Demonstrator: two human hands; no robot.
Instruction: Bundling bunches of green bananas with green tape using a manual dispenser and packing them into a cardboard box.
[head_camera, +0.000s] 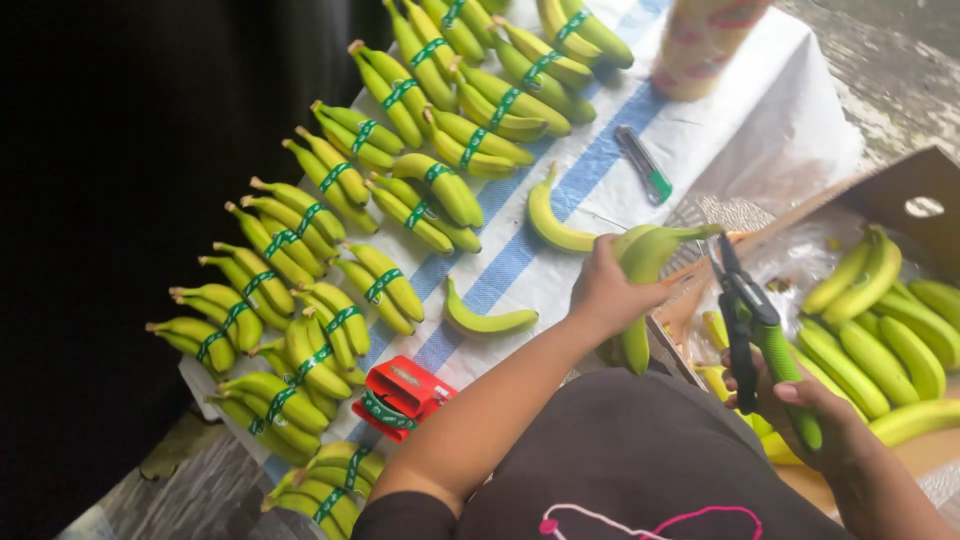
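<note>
You've got soft, even daylight on the white cloth (790, 120), no harsh glare. The left side drops into near-black shadow, and everything looks slightly soft, blurrier toward the top edge.

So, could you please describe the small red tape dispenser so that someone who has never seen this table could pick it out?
Start at the white cloth with blue stripes covering the table, where rows of banded green bananas lie. At the near edge, beside the left forearm, sits the tape dispenser. It is the only red thing there: boxy, with green tape showing.
</note>
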